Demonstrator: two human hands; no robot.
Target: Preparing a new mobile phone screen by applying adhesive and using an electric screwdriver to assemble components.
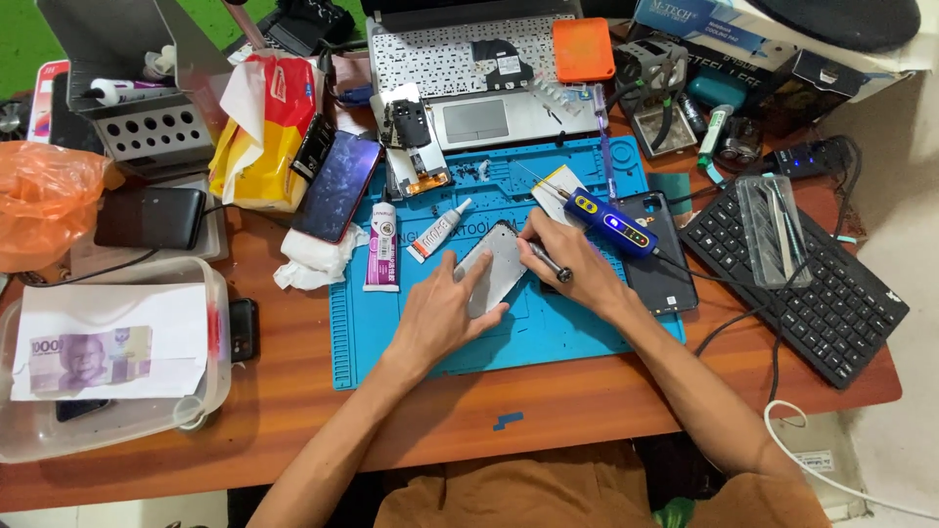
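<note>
One phone [496,266] is pinned flat by the open left hand [442,311] near the mat [577,337] centre; one screwdriver [550,262] is gripped by the right hand [570,260] at 3 o'clock

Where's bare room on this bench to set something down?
Free: the wood strip along the near table edge below the blue mat, and the mat's lower left corner beside the left hand. Crowded: behind the mat around the laptop, and right of the right hand by the black keyboard.

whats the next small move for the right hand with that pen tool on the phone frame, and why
Probably press the tip of the dark pen-shaped tool down at the silver phone frame's upper right edge. The right hand already holds it there, and the left hand lies flat on the frame, steadying it on the blue mat.
</note>
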